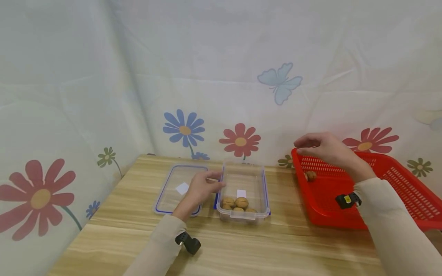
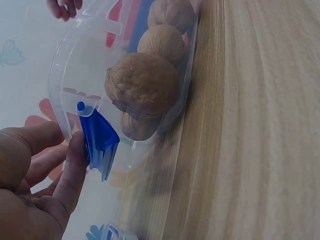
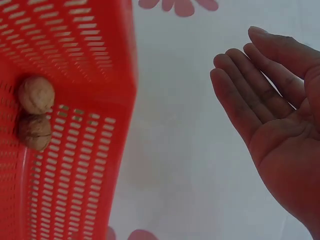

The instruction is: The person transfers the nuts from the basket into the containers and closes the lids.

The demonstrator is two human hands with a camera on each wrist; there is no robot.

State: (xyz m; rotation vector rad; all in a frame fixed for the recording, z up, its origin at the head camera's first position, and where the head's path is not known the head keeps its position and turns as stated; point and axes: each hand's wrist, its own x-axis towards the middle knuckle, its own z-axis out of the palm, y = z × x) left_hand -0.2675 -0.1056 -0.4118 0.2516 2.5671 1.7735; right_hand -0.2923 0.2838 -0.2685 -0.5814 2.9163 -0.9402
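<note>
In the head view my left hand is at the left rim of a clear plastic container. Its fingertips hold that rim beside a blue latch, as the left wrist view shows. Several walnuts lie in the container's near end. My right hand hovers over the left back part of a red plastic basket, with nothing in it. Its fingers are extended in the right wrist view. Two walnuts sit together against the basket's wall.
A clear lid with a blue seal lies flat left of the container, a white label on it. Behind the wooden table hangs a flowered curtain.
</note>
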